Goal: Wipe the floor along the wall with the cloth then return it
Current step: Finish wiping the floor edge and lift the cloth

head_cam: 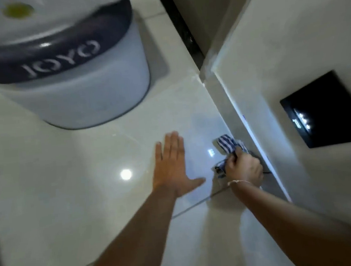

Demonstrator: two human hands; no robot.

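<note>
Head view: I am wiping the floor where it meets the wall, lower right of centre.

At upper left a lidded bin [75, 78] stands well apart from my work. My left hand [173, 165] lies flat and spread on the glossy floor tile [89, 184], holding nothing, likely to prop my weight. My right hand [245, 168] is bunched around the striped cloth [229, 143], pressing it against the skirting [241, 113] so the edge gets cleaned. A dark wall panel [326, 107] sits at right.
</note>
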